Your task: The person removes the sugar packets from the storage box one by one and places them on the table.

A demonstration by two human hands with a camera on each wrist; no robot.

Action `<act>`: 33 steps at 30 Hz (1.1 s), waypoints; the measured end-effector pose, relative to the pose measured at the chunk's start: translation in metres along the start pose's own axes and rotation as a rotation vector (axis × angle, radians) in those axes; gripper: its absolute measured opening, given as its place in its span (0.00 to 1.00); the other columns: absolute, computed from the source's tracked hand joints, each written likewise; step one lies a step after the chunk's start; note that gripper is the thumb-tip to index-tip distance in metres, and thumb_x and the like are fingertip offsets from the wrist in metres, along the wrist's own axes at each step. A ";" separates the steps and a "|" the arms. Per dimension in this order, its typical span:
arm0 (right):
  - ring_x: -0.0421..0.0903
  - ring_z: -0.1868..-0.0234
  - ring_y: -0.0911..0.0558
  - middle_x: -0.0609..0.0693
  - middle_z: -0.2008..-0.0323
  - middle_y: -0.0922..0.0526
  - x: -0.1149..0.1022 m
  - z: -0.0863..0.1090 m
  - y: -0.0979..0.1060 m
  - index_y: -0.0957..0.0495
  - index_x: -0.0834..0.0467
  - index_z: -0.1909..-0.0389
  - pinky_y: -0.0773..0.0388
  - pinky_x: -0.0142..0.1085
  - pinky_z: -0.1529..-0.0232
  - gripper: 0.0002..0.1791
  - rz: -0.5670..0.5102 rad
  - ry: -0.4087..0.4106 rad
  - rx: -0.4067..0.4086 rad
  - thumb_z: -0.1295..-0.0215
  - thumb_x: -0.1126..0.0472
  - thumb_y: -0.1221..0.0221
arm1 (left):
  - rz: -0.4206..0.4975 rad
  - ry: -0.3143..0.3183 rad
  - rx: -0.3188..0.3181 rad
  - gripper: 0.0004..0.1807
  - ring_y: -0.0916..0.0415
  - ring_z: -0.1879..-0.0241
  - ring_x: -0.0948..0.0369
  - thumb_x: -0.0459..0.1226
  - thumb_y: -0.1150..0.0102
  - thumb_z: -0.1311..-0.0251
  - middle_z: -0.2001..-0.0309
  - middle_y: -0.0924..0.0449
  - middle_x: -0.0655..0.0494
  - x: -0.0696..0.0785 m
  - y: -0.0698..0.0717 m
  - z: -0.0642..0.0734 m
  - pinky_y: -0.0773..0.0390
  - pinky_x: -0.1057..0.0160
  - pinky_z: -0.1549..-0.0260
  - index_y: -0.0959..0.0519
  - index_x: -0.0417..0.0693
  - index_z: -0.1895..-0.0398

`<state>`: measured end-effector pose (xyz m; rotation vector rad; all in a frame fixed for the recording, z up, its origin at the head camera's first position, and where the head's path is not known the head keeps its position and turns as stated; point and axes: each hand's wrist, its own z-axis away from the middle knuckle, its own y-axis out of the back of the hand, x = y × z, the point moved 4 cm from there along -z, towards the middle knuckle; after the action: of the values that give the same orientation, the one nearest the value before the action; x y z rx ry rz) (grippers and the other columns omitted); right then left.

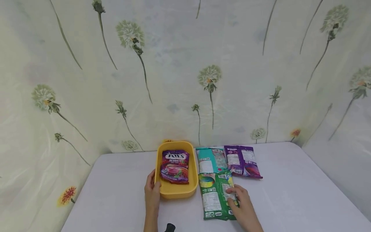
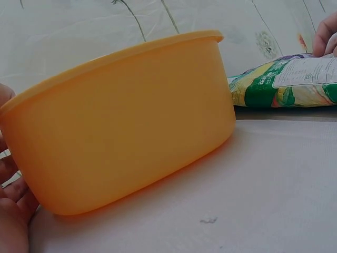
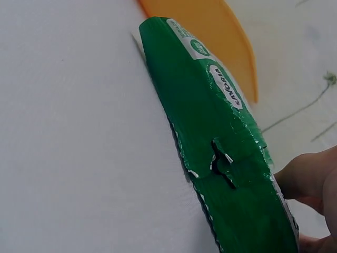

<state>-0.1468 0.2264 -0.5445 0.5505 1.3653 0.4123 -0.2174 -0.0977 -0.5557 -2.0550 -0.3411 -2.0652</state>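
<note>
My left hand [image 1: 152,193] grips the left side of a yellow plastic tub [image 1: 176,192], its thumb up at the rim. Inside the tub lies a purple Fox's Berries candy bag [image 1: 175,167], front upward. Just right of the tub, a green candy bag [image 1: 213,199] lies with its printed back up. My right hand [image 1: 242,203] rests thumb and fingertips on that bag's right part. In the right wrist view, the green bag's sealed end [image 3: 221,163] faces the camera, with the fingers [image 3: 308,182] at its upper side.
Behind the green bag lies a teal candy bag [image 1: 207,159], and a second purple bag [image 1: 243,161] is to its right. The white table [image 1: 118,190] meets a flower-printed sheet [image 1: 174,83] at the back. A small black object [image 1: 170,227] shows at the front edge.
</note>
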 end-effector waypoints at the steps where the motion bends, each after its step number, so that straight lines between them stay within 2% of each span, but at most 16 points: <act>1: 0.69 0.27 0.44 0.67 0.27 0.47 0.000 0.000 0.000 0.27 0.57 0.45 0.37 0.65 0.32 0.15 0.000 -0.002 -0.007 0.31 0.63 0.47 | 0.001 -0.002 -0.001 0.31 0.37 0.27 0.49 0.29 0.55 0.37 0.27 0.35 0.45 0.000 0.000 0.000 0.36 0.51 0.31 0.35 0.46 0.29; 6: 0.66 0.25 0.45 0.65 0.26 0.47 0.001 0.000 0.006 0.29 0.59 0.43 0.36 0.62 0.31 0.16 -0.060 -0.035 -0.008 0.29 0.62 0.49 | 0.000 -0.007 0.006 0.31 0.36 0.28 0.49 0.28 0.55 0.37 0.28 0.34 0.44 0.001 0.000 0.001 0.34 0.50 0.31 0.35 0.45 0.28; 10: 0.63 0.25 0.45 0.65 0.29 0.44 -0.001 0.001 0.015 0.32 0.62 0.40 0.35 0.61 0.31 0.18 -0.118 -0.048 0.066 0.29 0.64 0.52 | -0.010 -0.004 0.000 0.31 0.36 0.28 0.48 0.28 0.54 0.37 0.28 0.34 0.43 0.001 -0.003 0.002 0.34 0.50 0.31 0.35 0.45 0.28; 16: 0.58 0.26 0.43 0.61 0.31 0.39 -0.018 0.001 0.021 0.33 0.61 0.39 0.38 0.61 0.30 0.18 -0.248 0.009 0.211 0.28 0.66 0.51 | -0.017 -0.008 -0.005 0.31 0.36 0.28 0.50 0.28 0.55 0.37 0.27 0.34 0.45 0.001 -0.002 0.002 0.32 0.56 0.31 0.35 0.46 0.29; 20: 0.56 0.25 0.42 0.59 0.31 0.37 -0.035 -0.001 0.019 0.33 0.61 0.40 0.38 0.58 0.29 0.18 -0.343 0.069 0.230 0.28 0.67 0.51 | -0.020 0.000 0.000 0.31 0.36 0.27 0.51 0.28 0.55 0.37 0.27 0.35 0.45 0.002 0.001 0.002 0.31 0.62 0.32 0.35 0.45 0.29; 23: 0.53 0.25 0.42 0.57 0.32 0.35 -0.047 -0.002 0.015 0.32 0.62 0.40 0.36 0.54 0.28 0.17 -0.363 0.125 0.208 0.29 0.68 0.50 | -0.031 0.004 -0.003 0.31 0.36 0.27 0.50 0.28 0.55 0.37 0.27 0.35 0.44 0.002 0.003 0.002 0.31 0.63 0.33 0.35 0.45 0.28; 26: 0.47 0.27 0.38 0.56 0.34 0.33 -0.060 -0.002 0.009 0.32 0.62 0.41 0.30 0.38 0.32 0.17 -0.399 0.199 0.145 0.29 0.68 0.49 | -0.030 0.000 -0.003 0.31 0.37 0.27 0.49 0.28 0.55 0.38 0.27 0.35 0.43 0.004 0.004 0.002 0.31 0.63 0.33 0.36 0.44 0.28; 30: 0.32 0.34 0.33 0.56 0.35 0.32 -0.076 -0.001 0.001 0.33 0.65 0.39 0.28 0.22 0.41 0.19 -0.489 0.282 0.034 0.29 0.66 0.47 | -0.020 0.002 -0.008 0.31 0.37 0.27 0.49 0.27 0.56 0.38 0.27 0.36 0.43 0.005 0.004 0.003 0.31 0.77 0.38 0.36 0.44 0.28; 33: 0.28 0.36 0.31 0.53 0.34 0.32 -0.085 -0.002 -0.002 0.34 0.65 0.36 0.27 0.23 0.42 0.23 -0.538 0.289 -0.020 0.28 0.62 0.46 | -0.011 0.004 -0.021 0.31 0.37 0.27 0.49 0.27 0.56 0.38 0.27 0.35 0.43 0.004 0.001 0.003 0.33 0.86 0.47 0.36 0.44 0.28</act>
<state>-0.1630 0.1757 -0.4784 0.0913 1.7164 0.0648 -0.2144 -0.0976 -0.5515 -2.0648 -0.3316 -2.0880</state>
